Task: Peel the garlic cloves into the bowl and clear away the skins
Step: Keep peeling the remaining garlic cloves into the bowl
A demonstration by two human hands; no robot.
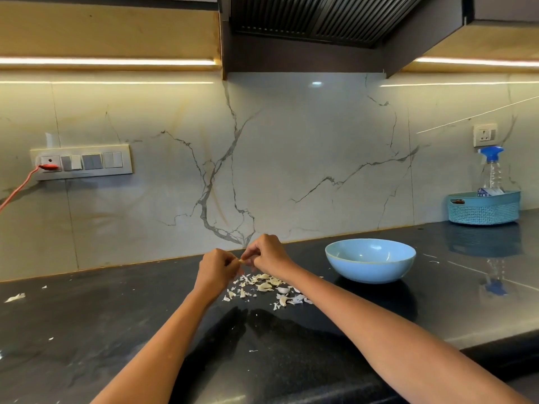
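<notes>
My left hand (217, 268) and my right hand (267, 253) meet above the black counter, fingers curled, both pinching a small pale garlic clove (241, 260) between them. Most of the clove is hidden by the fingers. Directly below the hands lies a scatter of white garlic skins (267, 287), with at least one unpeeled clove (283, 290) among them. A light blue bowl (370, 271) stands to the right of the hands, about a hand's width from my right forearm. Its inside is mostly hidden by the rim.
A teal basket (484, 209) with a spray bottle (492, 170) stands at the back right against the marble wall. A stray skin (15, 297) lies far left. A red cable (20, 186) hangs from the switch panel (81, 162). The counter edge (495, 345) runs at lower right.
</notes>
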